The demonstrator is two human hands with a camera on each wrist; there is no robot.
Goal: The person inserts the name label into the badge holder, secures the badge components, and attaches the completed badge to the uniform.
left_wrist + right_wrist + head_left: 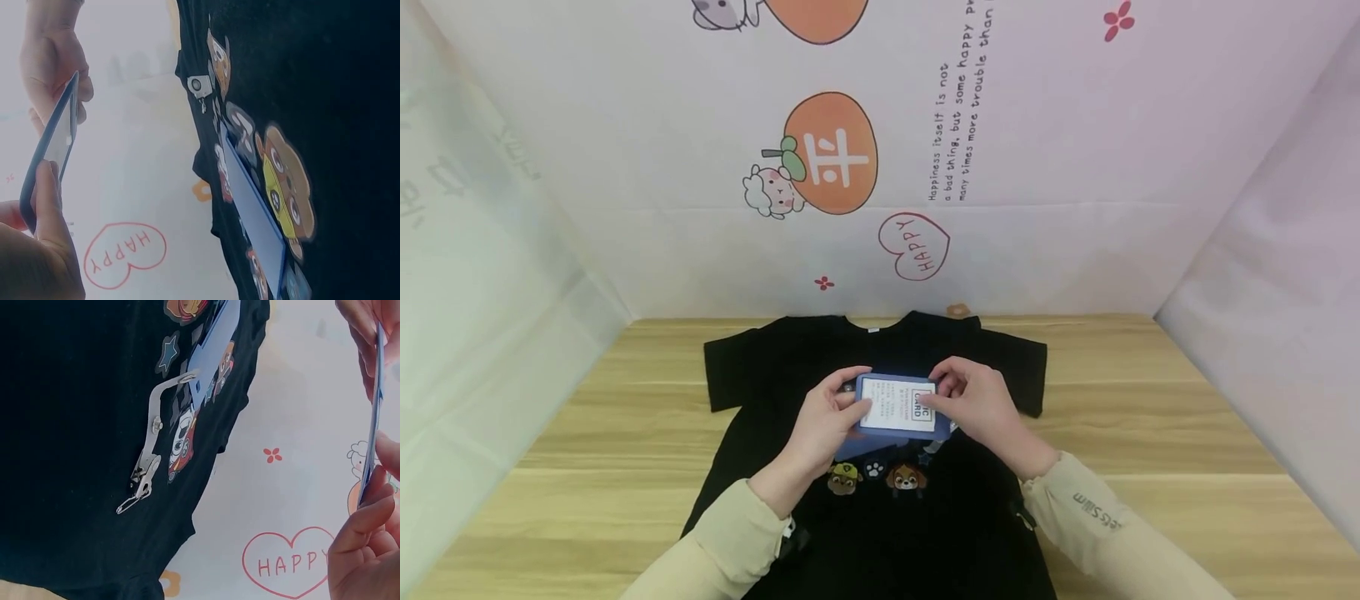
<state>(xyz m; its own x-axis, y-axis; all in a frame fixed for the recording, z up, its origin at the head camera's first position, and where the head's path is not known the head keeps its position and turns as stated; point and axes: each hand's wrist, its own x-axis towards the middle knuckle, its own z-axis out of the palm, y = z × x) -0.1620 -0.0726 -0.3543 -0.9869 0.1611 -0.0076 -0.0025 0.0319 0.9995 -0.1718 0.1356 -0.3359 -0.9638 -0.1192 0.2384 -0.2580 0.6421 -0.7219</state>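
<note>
Both hands hold a blue card holder [897, 406] above the black shirt [790, 367] on the surface [1150, 433]: left hand [820, 429] fingers clamped on its left edge, right hand [981, 408] fingers pinching its right edge.

Staged recording booth, not a real room. Wooden tabletop [1150, 400] boxed in by cartoon-printed backdrop [1000, 167].

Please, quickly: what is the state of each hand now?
Left hand: grips the blue card holder.
Right hand: pinches the same card holder.
</note>
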